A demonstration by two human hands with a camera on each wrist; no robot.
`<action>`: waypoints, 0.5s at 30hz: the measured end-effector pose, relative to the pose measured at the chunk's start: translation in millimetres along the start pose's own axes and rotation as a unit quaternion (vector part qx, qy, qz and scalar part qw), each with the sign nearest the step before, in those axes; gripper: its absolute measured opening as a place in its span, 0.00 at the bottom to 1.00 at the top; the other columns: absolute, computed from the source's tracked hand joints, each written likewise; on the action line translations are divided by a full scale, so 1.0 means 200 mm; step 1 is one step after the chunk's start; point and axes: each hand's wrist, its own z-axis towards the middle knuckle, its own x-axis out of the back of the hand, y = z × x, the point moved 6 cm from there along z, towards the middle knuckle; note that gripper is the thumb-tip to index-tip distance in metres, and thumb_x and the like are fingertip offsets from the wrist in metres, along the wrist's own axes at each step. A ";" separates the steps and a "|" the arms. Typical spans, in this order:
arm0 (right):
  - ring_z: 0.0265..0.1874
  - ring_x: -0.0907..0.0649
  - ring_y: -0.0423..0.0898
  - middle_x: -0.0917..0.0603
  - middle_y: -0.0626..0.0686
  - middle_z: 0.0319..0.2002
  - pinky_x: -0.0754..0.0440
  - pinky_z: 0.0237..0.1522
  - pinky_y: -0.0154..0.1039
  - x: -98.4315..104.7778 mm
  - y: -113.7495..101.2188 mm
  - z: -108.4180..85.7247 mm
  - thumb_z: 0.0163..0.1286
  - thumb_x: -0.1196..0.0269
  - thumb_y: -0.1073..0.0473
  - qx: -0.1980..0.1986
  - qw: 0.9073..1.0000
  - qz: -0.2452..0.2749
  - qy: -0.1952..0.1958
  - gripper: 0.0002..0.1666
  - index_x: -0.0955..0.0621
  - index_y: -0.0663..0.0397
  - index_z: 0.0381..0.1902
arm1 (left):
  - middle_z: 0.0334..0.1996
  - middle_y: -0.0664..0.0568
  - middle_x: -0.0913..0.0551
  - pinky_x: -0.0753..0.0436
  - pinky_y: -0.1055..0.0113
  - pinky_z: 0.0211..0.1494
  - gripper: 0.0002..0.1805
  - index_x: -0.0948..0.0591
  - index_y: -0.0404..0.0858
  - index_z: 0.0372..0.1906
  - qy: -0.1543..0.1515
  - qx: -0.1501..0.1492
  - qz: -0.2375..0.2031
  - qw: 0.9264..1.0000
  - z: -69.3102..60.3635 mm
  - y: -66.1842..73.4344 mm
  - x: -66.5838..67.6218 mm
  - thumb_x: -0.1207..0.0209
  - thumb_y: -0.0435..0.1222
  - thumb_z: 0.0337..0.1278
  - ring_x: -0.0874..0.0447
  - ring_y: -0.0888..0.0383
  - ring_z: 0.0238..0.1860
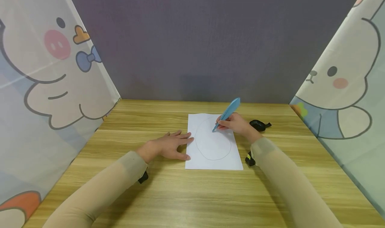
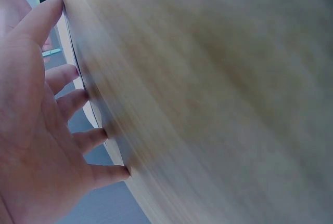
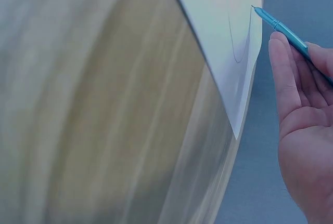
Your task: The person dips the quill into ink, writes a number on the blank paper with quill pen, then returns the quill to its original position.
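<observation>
A white sheet of paper point(image 1: 192, 162) lies on the wooden table with a thin, large oval outline point(image 1: 213, 159) drawn on it. My right hand point(image 1: 233, 123) holds a blue pen point(image 1: 230, 110) with a feather-shaped top, slanted over the upper part of the sheet. In the right wrist view, thumb and fingers pinch the pen point(image 3: 289, 34), and its tip is at the drawn line. My left hand point(image 1: 172, 145) lies spread at the sheet's left edge, fingertips touching it. Its straight, parted fingers point(image 2: 70, 102) show in the left wrist view.
The wooden table point(image 1: 180, 201) runs back to a dark grey panel point(image 1: 210, 44). A black rounded object point(image 1: 257, 125) sits beyond my right wrist. Small black pieces show by both cuffs. Cartoon-printed cloths point(image 1: 99, 84) hang on either side.
</observation>
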 end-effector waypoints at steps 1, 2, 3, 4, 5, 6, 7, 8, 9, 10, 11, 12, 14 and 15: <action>0.50 0.06 0.51 0.09 0.70 0.53 0.07 0.55 0.46 -0.01 0.00 0.00 0.85 0.37 0.62 0.001 1.000 0.000 -0.001 0.18 0.15 0.75 0.60 | 0.92 0.57 0.54 0.56 0.24 0.87 0.50 0.44 0.57 0.91 0.000 0.000 0.000 1.000 0.00 0.00 0.00 0.42 0.69 0.74 0.61 0.39 0.92; 0.49 0.06 0.51 0.08 0.70 0.53 0.07 0.55 0.46 -0.01 -0.01 0.00 0.85 0.37 0.62 0.001 1.000 0.001 -0.001 0.18 0.15 0.75 0.60 | 0.92 0.56 0.54 0.56 0.24 0.87 0.50 0.44 0.56 0.91 0.000 0.000 0.001 1.000 0.00 0.00 0.00 0.42 0.69 0.74 0.61 0.39 0.92; 0.50 0.06 0.51 0.08 0.70 0.53 0.07 0.55 0.47 -0.02 -0.01 0.00 0.85 0.37 0.62 0.003 1.000 0.000 -0.003 0.19 0.15 0.75 0.60 | 0.92 0.56 0.54 0.56 0.24 0.87 0.50 0.44 0.56 0.91 0.000 0.000 0.001 1.000 0.00 0.00 0.00 0.42 0.69 0.74 0.61 0.39 0.92; 0.50 0.05 0.52 0.08 0.70 0.53 0.07 0.56 0.48 -0.02 -0.02 0.00 0.85 0.37 0.62 0.005 1.000 0.000 -0.003 0.19 0.15 0.76 0.60 | 0.92 0.56 0.54 0.56 0.24 0.87 0.50 0.44 0.56 0.91 0.000 0.000 0.001 1.000 0.00 0.00 0.00 0.42 0.69 0.74 0.61 0.39 0.92; 0.50 0.05 0.52 0.08 0.70 0.53 0.07 0.56 0.49 -0.03 -0.02 0.00 0.85 0.37 0.62 0.006 1.000 0.001 -0.004 0.18 0.15 0.76 0.60 | 0.92 0.56 0.54 0.56 0.24 0.87 0.50 0.44 0.56 0.91 0.000 0.000 0.001 1.000 0.00 0.00 0.00 0.42 0.69 0.74 0.61 0.39 0.92; 0.50 0.06 0.53 0.08 0.70 0.53 0.07 0.56 0.49 -0.03 -0.03 0.01 0.85 0.37 0.62 0.006 1.000 0.003 -0.005 0.19 0.15 0.76 0.60 | 0.92 0.56 0.54 0.56 0.24 0.87 0.50 0.44 0.56 0.91 -0.001 0.000 0.000 1.000 0.00 0.00 0.00 0.42 0.69 0.74 0.61 0.39 0.92; 0.51 0.06 0.54 0.09 0.71 0.53 0.07 0.56 0.50 -0.04 -0.03 0.01 0.84 0.37 0.62 0.007 1.000 0.005 -0.006 0.19 0.15 0.76 0.60 | 0.92 0.56 0.54 0.56 0.24 0.87 0.50 0.44 0.56 0.91 -0.001 0.000 0.000 1.000 0.00 0.00 0.00 0.42 0.69 0.74 0.61 0.39 0.92; 0.51 0.06 0.56 0.09 0.71 0.53 0.08 0.57 0.51 -0.04 -0.03 0.01 0.85 0.37 0.62 0.007 1.000 0.007 -0.007 0.19 0.15 0.76 0.60 | 0.92 0.56 0.54 0.56 0.24 0.87 0.50 0.44 0.56 0.91 -0.001 0.000 -0.001 1.000 0.00 0.00 0.00 0.42 0.69 0.74 0.61 0.39 0.92; 0.52 0.06 0.57 0.09 0.71 0.52 0.08 0.57 0.51 -0.05 -0.04 0.02 0.84 0.37 0.62 0.010 1.000 0.006 -0.010 0.19 0.15 0.76 0.60 | 0.92 0.56 0.54 0.56 0.24 0.87 0.50 0.43 0.56 0.91 0.000 0.000 -0.001 1.000 0.00 0.00 0.00 0.42 0.69 0.74 0.61 0.39 0.92; 0.52 0.06 0.58 0.09 0.72 0.52 0.08 0.57 0.52 -0.06 -0.04 0.02 0.84 0.37 0.63 0.011 1.000 0.008 -0.012 0.19 0.15 0.76 0.60 | 0.92 0.56 0.54 0.56 0.24 0.87 0.50 0.44 0.56 0.91 0.000 0.000 -0.002 1.000 0.00 0.00 0.00 0.42 0.69 0.74 0.61 0.39 0.92; 0.52 0.06 0.60 0.09 0.72 0.52 0.08 0.57 0.52 -0.06 -0.05 0.02 0.84 0.37 0.63 0.012 1.000 0.008 -0.015 0.19 0.15 0.76 0.60 | 0.92 0.56 0.54 0.56 0.24 0.87 0.50 0.44 0.56 0.91 0.000 0.000 -0.002 1.000 0.00 0.00 0.00 0.42 0.69 0.74 0.61 0.38 0.92; 0.53 0.07 0.60 0.09 0.72 0.52 0.08 0.57 0.52 -0.07 -0.05 0.02 0.84 0.37 0.63 0.012 1.000 0.008 -0.015 0.19 0.15 0.76 0.60 | 0.92 0.56 0.53 0.56 0.24 0.87 0.50 0.44 0.56 0.91 0.000 -0.001 -0.002 1.000 0.00 0.00 0.00 0.42 0.69 0.74 0.61 0.38 0.92; 0.53 0.07 0.61 0.08 0.71 0.51 0.08 0.57 0.52 -0.08 -0.07 0.03 0.84 0.36 0.63 0.013 1.000 0.005 -0.016 0.18 0.14 0.75 0.59 | 0.92 0.56 0.53 0.56 0.24 0.87 0.50 0.44 0.55 0.91 0.001 -0.002 -0.003 1.000 0.00 0.00 0.00 0.42 0.69 0.74 0.61 0.38 0.92; 0.52 0.06 0.61 0.08 0.71 0.51 0.07 0.56 0.52 -0.09 -0.07 0.03 0.84 0.36 0.63 0.014 1.000 0.002 -0.018 0.18 0.14 0.75 0.59 | 0.92 0.55 0.53 0.55 0.24 0.87 0.50 0.44 0.55 0.91 0.001 -0.002 -0.003 1.000 0.00 0.00 0.00 0.42 0.69 0.74 0.60 0.37 0.92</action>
